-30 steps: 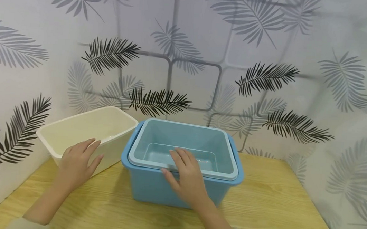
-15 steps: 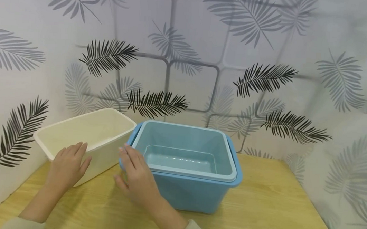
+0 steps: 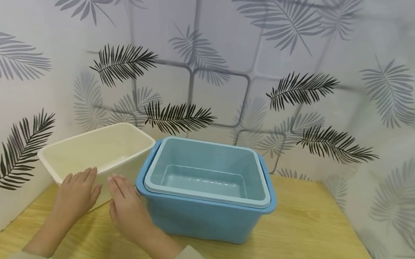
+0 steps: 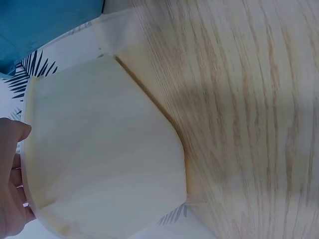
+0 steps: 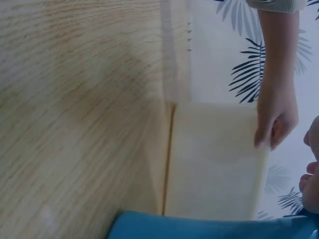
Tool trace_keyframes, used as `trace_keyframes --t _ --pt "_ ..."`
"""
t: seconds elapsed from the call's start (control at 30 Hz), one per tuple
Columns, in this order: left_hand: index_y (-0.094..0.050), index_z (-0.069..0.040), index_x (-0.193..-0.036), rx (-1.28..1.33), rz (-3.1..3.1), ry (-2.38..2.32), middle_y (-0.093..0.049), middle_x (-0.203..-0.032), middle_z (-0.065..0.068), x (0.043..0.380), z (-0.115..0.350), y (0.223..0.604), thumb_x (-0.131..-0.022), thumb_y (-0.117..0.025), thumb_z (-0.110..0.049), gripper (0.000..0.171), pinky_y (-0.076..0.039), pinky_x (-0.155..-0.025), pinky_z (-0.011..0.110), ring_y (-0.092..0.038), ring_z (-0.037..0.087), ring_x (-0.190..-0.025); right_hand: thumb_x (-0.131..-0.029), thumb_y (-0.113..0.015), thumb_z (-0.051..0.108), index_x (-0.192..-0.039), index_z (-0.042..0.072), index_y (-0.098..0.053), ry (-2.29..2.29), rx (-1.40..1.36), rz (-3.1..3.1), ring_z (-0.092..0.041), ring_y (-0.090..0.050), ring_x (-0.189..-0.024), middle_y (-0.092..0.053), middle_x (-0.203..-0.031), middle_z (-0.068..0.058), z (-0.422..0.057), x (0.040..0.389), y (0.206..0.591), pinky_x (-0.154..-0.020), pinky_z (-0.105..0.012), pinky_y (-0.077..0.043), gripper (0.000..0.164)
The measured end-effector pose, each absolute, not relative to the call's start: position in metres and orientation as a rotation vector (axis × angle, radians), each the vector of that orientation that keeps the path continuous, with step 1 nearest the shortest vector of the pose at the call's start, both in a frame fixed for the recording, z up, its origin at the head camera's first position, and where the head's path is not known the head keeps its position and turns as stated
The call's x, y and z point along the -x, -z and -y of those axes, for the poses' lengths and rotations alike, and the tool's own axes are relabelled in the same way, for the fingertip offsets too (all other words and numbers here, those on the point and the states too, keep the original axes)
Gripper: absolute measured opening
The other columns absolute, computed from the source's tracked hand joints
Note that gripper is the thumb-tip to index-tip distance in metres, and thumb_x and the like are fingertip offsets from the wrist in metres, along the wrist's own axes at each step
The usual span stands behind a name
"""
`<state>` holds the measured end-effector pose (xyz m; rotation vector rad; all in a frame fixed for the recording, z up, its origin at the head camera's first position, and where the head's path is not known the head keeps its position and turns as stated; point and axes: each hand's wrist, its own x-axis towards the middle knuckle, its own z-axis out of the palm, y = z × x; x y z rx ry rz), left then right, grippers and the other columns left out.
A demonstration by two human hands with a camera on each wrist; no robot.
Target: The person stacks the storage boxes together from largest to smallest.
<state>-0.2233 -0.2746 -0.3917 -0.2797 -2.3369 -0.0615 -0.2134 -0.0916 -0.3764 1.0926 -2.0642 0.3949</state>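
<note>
A cream plastic bin (image 3: 97, 145) stands at the left, set at an angle. My left hand (image 3: 75, 195) grips its near rim; in the left wrist view the fingers of that hand (image 4: 10, 199) reach over the rim, with the thumb at the edge. My right hand (image 3: 130, 213) hovers at the cream bin's right part, fingers straight; the right wrist view has its fingertips (image 5: 311, 172) apart from the rim. To the right stands a blue bin (image 3: 195, 219) with a lighter blue bin (image 3: 206, 155) nested inside. Both show bare insides.
The bins stand on a wood-grain table (image 3: 304, 228). Behind and at both sides hangs a pale cloth (image 3: 223, 99) printed with grey and black leaves. The blue bin's left end lies close beside the cream bin.
My right hand has moved left from the front rim of the blue bins, past their left corner, to the cream bin. My left hand has shifted slightly left and down along the cream rim.
</note>
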Motion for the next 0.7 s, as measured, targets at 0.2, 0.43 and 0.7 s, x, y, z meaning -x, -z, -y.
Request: trace_keyframes --t 0.2,0.43,0.7 --pt "-0.055 0.013 -0.112 0.273 2.359 0.062 -0.061 -0.106 0.032 0.221 0.275 0.392 -0.073 -0.069 -0.012 0.049 -0.044 -0.084 0.06 -0.059 0.048 -0.092 -0.085 -0.064 0.017 -0.133 -0.001 -0.042 -0.314 -1.076 2.283 -0.024 -0.045 -0.129 -0.048 -0.136 -0.014 0.099 0.224 0.386 -0.107 -0.026 -0.036 0.057" --pt "-0.056 0.012 -0.112 0.268 2.378 0.064 -0.062 -0.106 0.03 0.216 0.278 0.393 -0.073 -0.069 -0.013 0.048 -0.044 -0.085 0.059 -0.06 0.047 -0.091 -0.089 -0.058 0.015 -0.141 0.001 -0.033 -0.524 -1.059 2.599 -0.033 -0.029 -0.138 -0.03 -0.148 -0.019 0.103 0.233 0.396 -0.112 -0.034 -0.03 0.059" --pt "-0.057 0.012 -0.112 0.314 2.337 0.063 -0.063 -0.105 0.029 0.204 0.285 0.396 -0.071 -0.069 -0.011 0.049 -0.044 -0.085 0.059 -0.061 0.045 -0.091 -0.088 -0.06 0.019 -0.144 0.003 -0.027 -0.506 -1.045 2.649 -0.033 -0.022 -0.141 -0.023 -0.152 -0.017 0.107 0.234 0.401 -0.113 -0.036 -0.027 0.067"
